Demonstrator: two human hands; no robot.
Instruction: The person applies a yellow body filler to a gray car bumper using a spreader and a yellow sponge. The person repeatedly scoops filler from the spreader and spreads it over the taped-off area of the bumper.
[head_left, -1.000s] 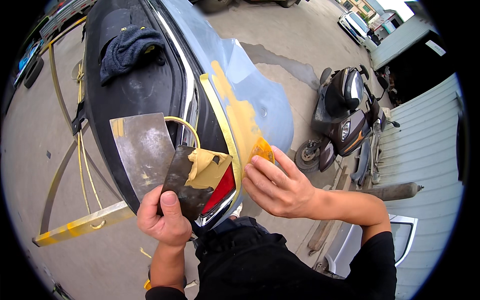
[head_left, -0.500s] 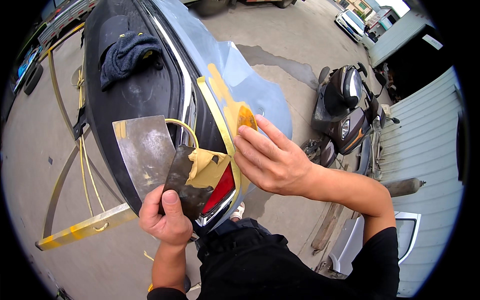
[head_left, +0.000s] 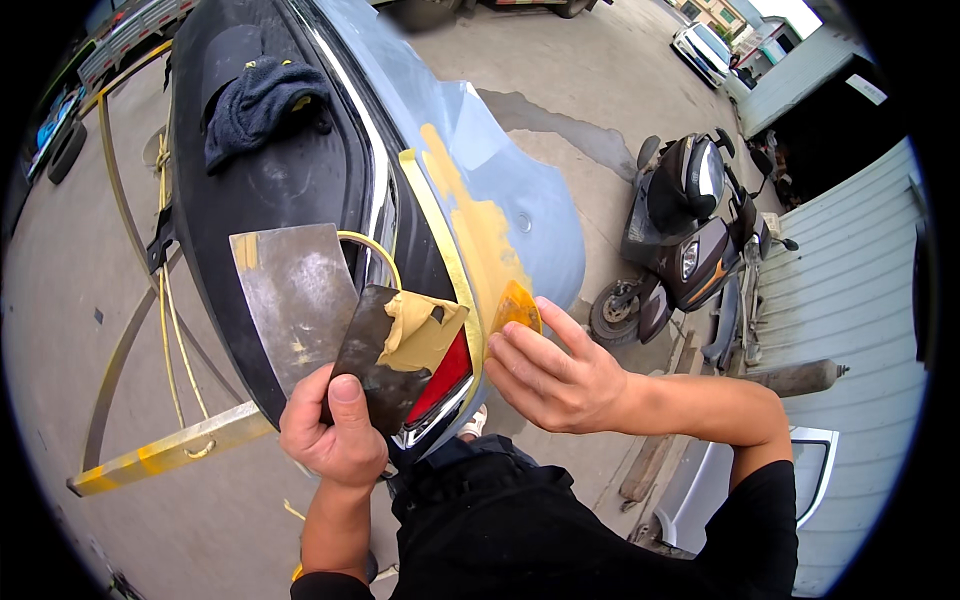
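My left hand (head_left: 335,430) grips a dark putty plate (head_left: 362,340) with a lump of yellow putty (head_left: 425,338) on it. A larger grey metal sheet (head_left: 290,290) fans out beside the plate from the same grip. Pinched in my right hand (head_left: 560,380) is an amber putty spreader (head_left: 517,305), its edge against the blue-grey panel of a car bumper (head_left: 545,215). A smear of yellow putty (head_left: 485,235) runs along that panel, beside a strip of yellow masking tape (head_left: 428,205). The red reflector (head_left: 450,375) shows partly, below the plate.
A dark cloth (head_left: 262,110) lies on the bumper's black part. Under the bumper stands a yellow-marked metal frame (head_left: 170,452). Farther right are a parked scooter (head_left: 690,240), a gas cylinder (head_left: 800,377), a loose car door (head_left: 700,490) and a corrugated wall (head_left: 850,280).
My right hand has drawn the spreader down the panel toward me, and the putty smear now reaches lower and looks broader. My left hand with the plates has hardly moved.
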